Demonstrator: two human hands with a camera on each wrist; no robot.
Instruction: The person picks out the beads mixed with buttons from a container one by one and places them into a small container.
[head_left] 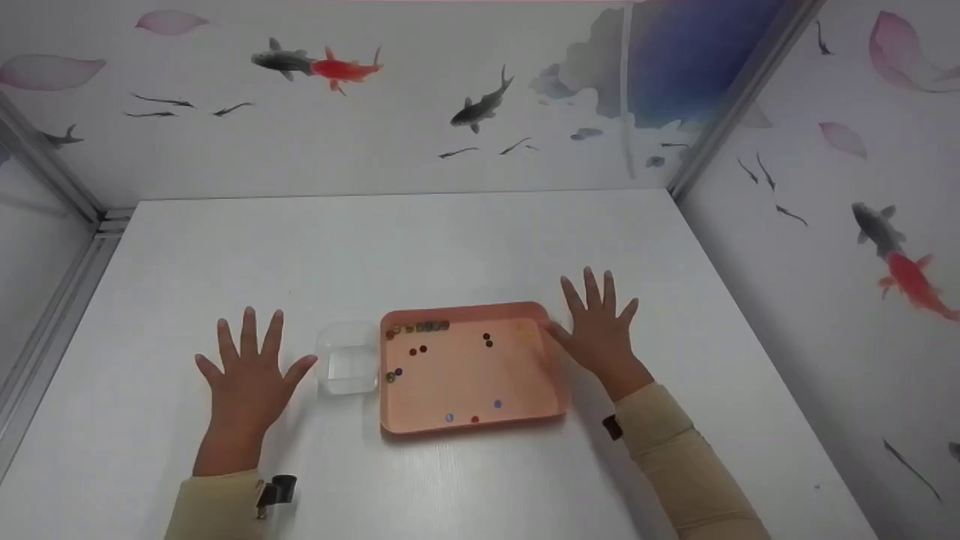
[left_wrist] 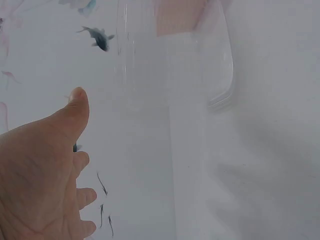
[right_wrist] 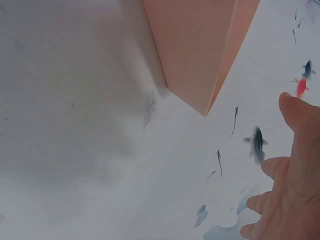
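An orange tray [head_left: 450, 382] lies on the white table with several small round beads or marbles in it. A row of them [head_left: 429, 326] lines its far left corner, and a dark pair [head_left: 487, 340] sits right of centre. Against the tray's left side stands a clear plastic box [head_left: 347, 390], also seen in the left wrist view. My left hand [head_left: 250, 382] is spread flat to the left of the box, its thumb close to it. To the right of the tray my right hand [head_left: 602, 337] has its fingers spread, the thumb near the tray's rim. Neither hand holds anything.
White panels [head_left: 390, 142] printed with fish and petals stand behind the table [head_left: 225, 247] and on the right. Metal frame posts [head_left: 742, 97] mark the corners. Dark wrist-worn pieces [head_left: 279, 489] show at both sleeves.
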